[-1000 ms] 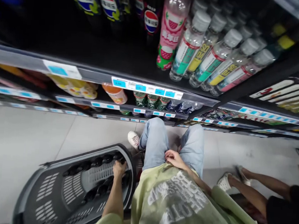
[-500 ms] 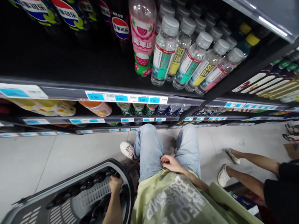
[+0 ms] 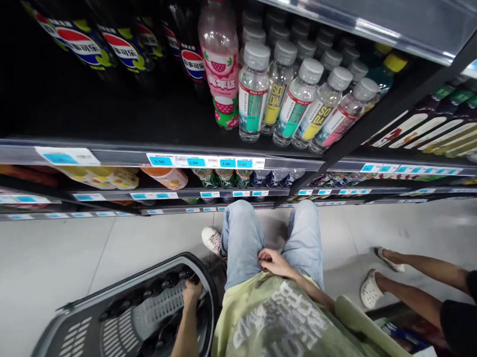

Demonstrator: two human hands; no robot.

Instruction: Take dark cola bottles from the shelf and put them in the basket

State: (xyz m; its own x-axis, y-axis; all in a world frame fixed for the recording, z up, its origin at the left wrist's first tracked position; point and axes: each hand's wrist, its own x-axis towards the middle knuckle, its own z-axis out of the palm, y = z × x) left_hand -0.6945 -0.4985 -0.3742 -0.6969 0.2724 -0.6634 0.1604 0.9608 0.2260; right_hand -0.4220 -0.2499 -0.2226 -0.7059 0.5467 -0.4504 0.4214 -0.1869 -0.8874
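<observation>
My left hand (image 3: 192,292) is down inside a dark grey shopping basket (image 3: 80,299) at lower left. Its fingers are curled round something dark near the basket's right end; I cannot make out what. Several glossy black rounded shapes (image 3: 148,295) line the basket's inner sides. Across my lap, by the hem of my green printed shirt (image 3: 282,324), rests my right hand (image 3: 273,262). Its fingers are loosely curled in against the jeans (image 3: 243,237), with nothing showing in them.
Ahead, a dark shelf holds soda water bottles (image 3: 253,96), a pink drink bottle (image 3: 219,65) and large cola bottles (image 3: 83,45). Price tags line the shelf edge (image 3: 295,164). Lower shelves hold more drinks. At right, another person's legs (image 3: 410,299) stand on the pale floor.
The view has shifted slightly, so the cola bottles, basket and my legs appear further right. The other person's legs are nearer the right edge. Both my hands keep much the same pose.
</observation>
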